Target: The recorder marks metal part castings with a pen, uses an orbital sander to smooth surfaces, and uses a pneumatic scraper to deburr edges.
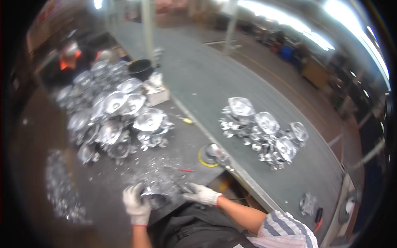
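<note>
Close to the person, the left hand (137, 204) in a white glove is curled around a shiny metal part (154, 197) that rests on the near edge of the dark surface (103, 186). The right hand (201, 193), also gloved, lies just beside the part with its fingers spread out flat, holding nothing. The part looks hard, stiff and a bit heavy, with rough, maybe sharp edges, so the round rim seems the best place to grip it. Little silver scraps (155, 171) lie around it. A bit farther sits a yellow-rimmed disc (210, 156). Past that, a big pile of shiny parts (113, 113) sits on the left. A smaller pile (264, 132) lies on the long grey belt (215, 78).
</note>
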Tool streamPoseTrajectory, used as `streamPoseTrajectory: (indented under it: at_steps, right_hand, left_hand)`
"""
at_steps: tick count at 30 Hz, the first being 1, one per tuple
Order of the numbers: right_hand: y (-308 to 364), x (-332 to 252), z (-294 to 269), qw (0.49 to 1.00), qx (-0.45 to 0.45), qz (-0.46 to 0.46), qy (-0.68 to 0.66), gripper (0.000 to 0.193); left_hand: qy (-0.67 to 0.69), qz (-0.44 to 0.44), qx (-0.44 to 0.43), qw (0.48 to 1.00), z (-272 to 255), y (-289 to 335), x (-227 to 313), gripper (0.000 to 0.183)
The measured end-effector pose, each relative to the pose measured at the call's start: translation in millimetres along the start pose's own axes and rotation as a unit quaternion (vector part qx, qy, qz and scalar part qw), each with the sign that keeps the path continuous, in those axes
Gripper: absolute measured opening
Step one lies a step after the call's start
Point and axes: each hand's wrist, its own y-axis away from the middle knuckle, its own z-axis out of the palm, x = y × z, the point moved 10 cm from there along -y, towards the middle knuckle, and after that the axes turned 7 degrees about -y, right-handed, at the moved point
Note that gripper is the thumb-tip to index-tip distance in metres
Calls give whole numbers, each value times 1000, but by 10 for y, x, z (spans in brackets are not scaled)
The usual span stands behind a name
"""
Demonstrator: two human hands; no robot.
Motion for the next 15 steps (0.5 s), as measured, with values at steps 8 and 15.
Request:
streamPoseTrajectory:
  at_steps: [8,15]
  right_hand:
    - [61,33,-140,1000,1,-4,-15,98]
    - [46,33,-94,999,-14,-6,-41,97]
  left_hand:
    - [15,-20,-22,999,195,-55,7,41]
    - [14,-29,-24,999,160,-75,-5,42]
